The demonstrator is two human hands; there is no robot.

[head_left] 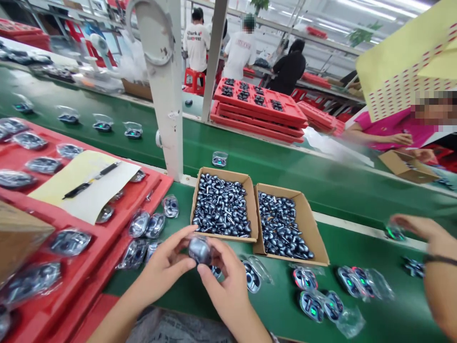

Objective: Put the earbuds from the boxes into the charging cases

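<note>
Between my left hand and my right hand is a dark, rounded earbud case, gripped by the fingers and thumbs of both. It is held just in front of a cardboard box of dark earbuds. A second box of earbuds stands to its right. Beside my right hand lies an open case with a clear lid; another is partly hidden behind that hand. Several bagged cases lie left of my left hand.
Red trays with bagged cases, yellow paper and a pen are on the left. Cases ride a green conveyor. A co-worker's hand reaches in at right near glowing cases. A white post rises ahead.
</note>
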